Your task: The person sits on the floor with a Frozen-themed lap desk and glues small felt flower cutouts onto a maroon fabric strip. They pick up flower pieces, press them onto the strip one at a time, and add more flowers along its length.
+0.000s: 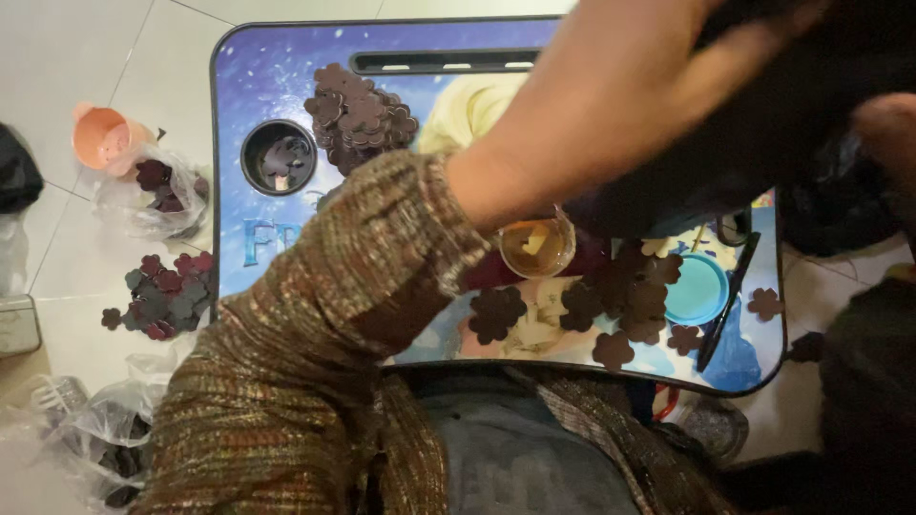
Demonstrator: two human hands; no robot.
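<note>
My left arm, in a brown knitted sleeve, reaches across the lap table (239,86) toward the upper right. My left hand (620,86) is blurred and grips a large piece of black cloth (763,143) held above the table's right side. Only a blurred part of my right hand (887,124) shows at the right edge, against the same cloth. Under the cloth, dark flower-shaped cutouts (625,296) lie scattered around a small glass bowl of amber liquid (536,248). A heap of the same cutouts (361,110) sits at the table's far side.
The table's round cup hole (279,157) holds a few cutouts. A teal round lid (697,289) and a black pen (730,296) lie at the right. On the floor to the left are an orange cup (103,136), plastic bags (157,195) and loose cutouts (167,291).
</note>
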